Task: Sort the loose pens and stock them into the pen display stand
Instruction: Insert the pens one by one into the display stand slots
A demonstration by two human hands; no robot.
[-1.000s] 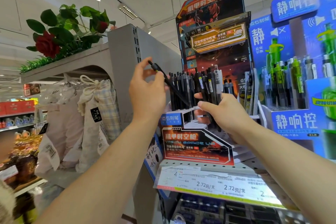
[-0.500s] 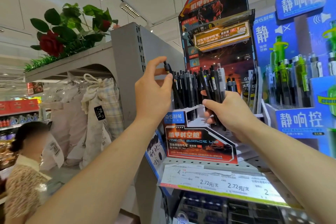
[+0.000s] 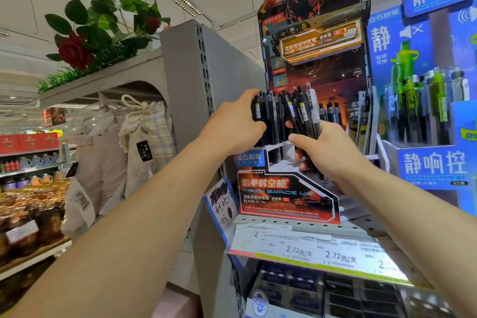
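Note:
The red and black cardboard pen display stand sits on a perforated shelf at chest height. Black pens stand upright in its left rear tier. My left hand is curled round the left side of those standing pens, fingers over their tops and thumb across their front. My right hand grips a loose bundle of black pens, with one clear white pen among them, just right of the standing ones. The bundle's tips poke out below my fist.
A blue stand of green pens stands to the right. A grey shelf end panel rises at the left of the stand, with cloth bags hanging beyond it. Price labels line the shelf edge below, boxed stock under them.
My left hand, which was pinching a single black pen above the stand, has come down and right onto the standing pens; that pen now stands among them. The right hand's bundle stays put.

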